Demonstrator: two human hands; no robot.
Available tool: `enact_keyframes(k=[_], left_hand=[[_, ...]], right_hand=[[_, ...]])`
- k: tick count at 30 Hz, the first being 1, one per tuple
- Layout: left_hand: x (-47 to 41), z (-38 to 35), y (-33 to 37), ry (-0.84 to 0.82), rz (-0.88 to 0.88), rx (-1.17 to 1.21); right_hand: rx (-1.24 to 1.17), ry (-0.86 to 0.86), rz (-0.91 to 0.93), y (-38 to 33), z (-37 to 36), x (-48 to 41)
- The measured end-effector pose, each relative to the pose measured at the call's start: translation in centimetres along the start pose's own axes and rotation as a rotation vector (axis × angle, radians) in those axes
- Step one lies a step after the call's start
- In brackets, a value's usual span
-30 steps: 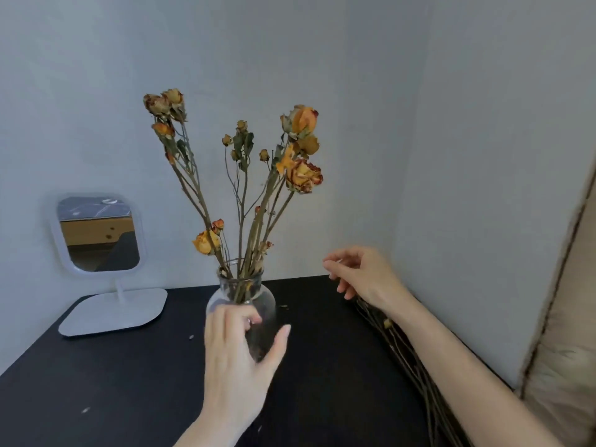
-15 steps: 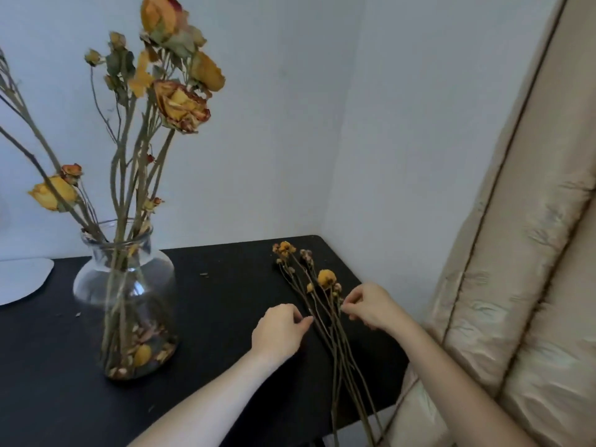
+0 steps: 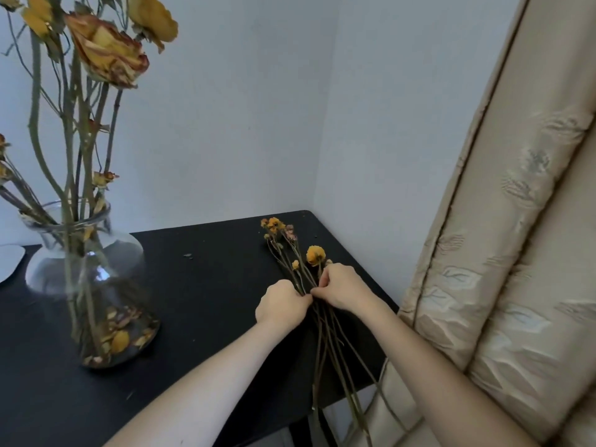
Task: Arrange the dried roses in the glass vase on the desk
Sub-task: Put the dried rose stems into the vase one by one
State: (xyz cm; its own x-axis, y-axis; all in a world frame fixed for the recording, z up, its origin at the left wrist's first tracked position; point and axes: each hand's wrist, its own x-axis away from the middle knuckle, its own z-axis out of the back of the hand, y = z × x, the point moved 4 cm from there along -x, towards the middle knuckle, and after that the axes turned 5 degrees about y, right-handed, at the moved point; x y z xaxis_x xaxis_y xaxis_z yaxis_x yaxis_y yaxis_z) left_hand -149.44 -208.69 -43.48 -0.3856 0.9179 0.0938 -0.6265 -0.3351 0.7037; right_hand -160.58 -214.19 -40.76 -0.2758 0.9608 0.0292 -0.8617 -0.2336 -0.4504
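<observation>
A clear glass vase point(image 3: 48, 269) stands at the left of the black desk point(image 3: 206, 285), holding several dried yellow-orange roses point(image 3: 106, 53) on long stems. Fallen petals lie in its bottom. A loose bundle of dried roses point(image 3: 314, 255) lies flat near the desk's right edge, stems hanging past the front edge. My left hand point(image 3: 282, 304) and my right hand point(image 3: 342, 290) meet over the middle of this bundle. Both have fingers curled and pinch the stems. The fingertips are partly hidden.
A beige patterned curtain point(image 3: 503, 253) hangs just right of the desk. White walls form a corner behind. A white mirror base point(image 3: 8, 262) shows at the far left edge. Small crumbs point(image 3: 188, 255) of dried plant lie on the desk.
One second ago my left hand was at the vase and my right hovered by the wall. The view turned right, and both hands came together on the loose stems.
</observation>
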Motion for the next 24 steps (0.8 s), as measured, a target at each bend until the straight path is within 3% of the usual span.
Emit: enact_keyframes(k=[6, 24], left_hand=[[-0.3, 1.0, -0.5, 0.021, -0.008, 0.111], [0.0, 6.3, 0.7, 0.215, -0.210, 0.052]], right_hand=[[-0.018, 0.005, -0.058, 0.7, 0.0, -0.6], [-0.122, 0.048, -0.110, 1.1, 0.4, -1.2]])
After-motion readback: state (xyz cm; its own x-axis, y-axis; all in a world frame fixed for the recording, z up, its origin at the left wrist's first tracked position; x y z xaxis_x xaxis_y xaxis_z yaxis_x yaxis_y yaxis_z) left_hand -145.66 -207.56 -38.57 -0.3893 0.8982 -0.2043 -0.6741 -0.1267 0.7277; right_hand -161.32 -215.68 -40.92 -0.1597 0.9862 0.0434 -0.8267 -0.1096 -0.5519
